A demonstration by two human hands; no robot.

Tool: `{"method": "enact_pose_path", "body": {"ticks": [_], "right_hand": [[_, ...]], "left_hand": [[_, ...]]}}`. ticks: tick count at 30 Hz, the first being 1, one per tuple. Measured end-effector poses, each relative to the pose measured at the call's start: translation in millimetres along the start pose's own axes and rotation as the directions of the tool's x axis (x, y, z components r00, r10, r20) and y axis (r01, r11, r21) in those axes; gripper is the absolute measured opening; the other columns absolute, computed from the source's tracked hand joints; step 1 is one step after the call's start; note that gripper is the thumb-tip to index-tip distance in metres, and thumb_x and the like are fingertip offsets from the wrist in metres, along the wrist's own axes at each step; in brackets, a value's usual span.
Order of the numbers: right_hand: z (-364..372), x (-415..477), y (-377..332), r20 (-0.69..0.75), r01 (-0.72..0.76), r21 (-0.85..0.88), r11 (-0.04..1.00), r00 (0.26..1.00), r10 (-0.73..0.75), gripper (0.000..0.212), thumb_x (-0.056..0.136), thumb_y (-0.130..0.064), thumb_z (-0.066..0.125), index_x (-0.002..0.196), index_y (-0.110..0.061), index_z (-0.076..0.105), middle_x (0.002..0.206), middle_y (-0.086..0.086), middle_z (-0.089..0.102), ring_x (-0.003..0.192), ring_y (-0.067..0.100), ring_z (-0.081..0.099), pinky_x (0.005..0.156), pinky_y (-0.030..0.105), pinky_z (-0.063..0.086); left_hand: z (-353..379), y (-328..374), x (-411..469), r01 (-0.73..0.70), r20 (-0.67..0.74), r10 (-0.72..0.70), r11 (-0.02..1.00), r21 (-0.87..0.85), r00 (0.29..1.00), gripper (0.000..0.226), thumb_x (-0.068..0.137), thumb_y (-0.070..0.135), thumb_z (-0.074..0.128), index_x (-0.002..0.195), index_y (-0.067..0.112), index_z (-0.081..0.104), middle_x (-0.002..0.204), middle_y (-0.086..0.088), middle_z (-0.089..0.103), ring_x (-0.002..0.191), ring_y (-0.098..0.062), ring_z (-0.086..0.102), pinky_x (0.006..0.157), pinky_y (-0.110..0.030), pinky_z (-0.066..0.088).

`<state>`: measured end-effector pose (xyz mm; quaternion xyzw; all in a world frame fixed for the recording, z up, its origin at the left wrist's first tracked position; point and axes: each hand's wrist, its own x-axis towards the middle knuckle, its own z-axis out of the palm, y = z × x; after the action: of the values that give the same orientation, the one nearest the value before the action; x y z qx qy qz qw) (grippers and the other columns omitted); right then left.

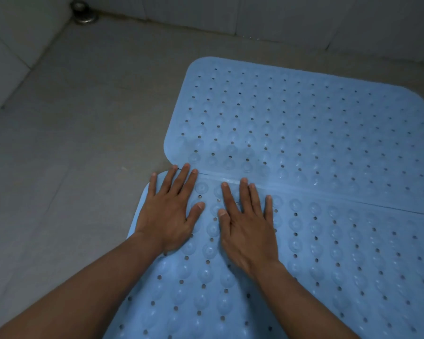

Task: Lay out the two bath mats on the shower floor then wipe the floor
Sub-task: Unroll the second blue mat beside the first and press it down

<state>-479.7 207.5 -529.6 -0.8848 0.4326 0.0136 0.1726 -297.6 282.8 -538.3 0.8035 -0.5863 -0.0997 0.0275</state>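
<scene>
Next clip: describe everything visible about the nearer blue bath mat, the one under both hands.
The nearer mat is pale blue and looks like soft rubber or plastic, covered in rows of small round holes and domed bumps. Its one visible corner, far left, is rounded. It lies flat on the grey floor, its far edge meeting the farther mat along a straight seam; overlap cannot be told. The left hand and right hand press flat on it near that corner, fingers straight.
</scene>
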Motion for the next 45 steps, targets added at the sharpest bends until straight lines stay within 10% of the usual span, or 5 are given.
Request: {"method": "enact_pose_path", "body": {"ticks": [10,15,24,45], "right_hand": [[-29,7,13,0.269,0.060,0.135,0.989,0.958,-0.095,0.068,0.106,-0.037,0.026,0.156,-0.020,-0.017,0.162,0.003,-0.025,0.147,0.016,-0.027,0.117,0.047,-0.022],[-48,-17,44,0.087,0.158,0.270,0.950,0.978,-0.188,0.061,0.106,-0.026,0.031,0.158,-0.015,0.003,0.167,0.007,0.002,0.153,0.017,-0.005,0.121,0.031,-0.011],[-58,-66,183,-0.030,-0.189,-0.111,0.976,0.982,0.187,0.067,0.097,-0.057,0.007,0.158,-0.031,0.000,0.165,0.002,-0.010,0.152,0.025,-0.010,0.117,0.062,-0.009],[-50,-68,198,-0.032,-0.205,-0.093,0.974,0.979,0.203,0.063,0.101,-0.059,0.018,0.158,-0.036,0.006,0.166,0.005,0.000,0.153,0.025,-0.003,0.119,0.060,0.004]], "left_hand": [[-18,15,3,0.081,0.198,-0.113,0.983,0.164,0.974,0.077,0.089,0.066,-0.007,0.154,0.027,-0.021,0.161,0.001,-0.029,0.149,-0.023,-0.025,0.113,-0.065,-0.015],[-40,63,-1,0.183,0.195,-0.240,0.944,0.274,0.951,0.065,0.102,0.047,0.008,0.157,0.019,-0.013,0.162,-0.008,-0.028,0.148,-0.034,-0.027,0.112,-0.070,-0.013],[18,216,0,0.046,0.069,-0.043,0.998,-0.049,0.997,0.068,0.095,0.068,0.016,0.157,0.040,0.008,0.167,-0.004,0.001,0.153,-0.034,-0.007,0.113,-0.072,-0.006],[27,224,10,0.098,0.024,-0.099,0.994,0.040,0.995,0.074,0.091,0.073,0.027,0.156,0.039,0.019,0.167,-0.002,0.008,0.153,-0.032,0.004,0.114,-0.070,0.003]]}}
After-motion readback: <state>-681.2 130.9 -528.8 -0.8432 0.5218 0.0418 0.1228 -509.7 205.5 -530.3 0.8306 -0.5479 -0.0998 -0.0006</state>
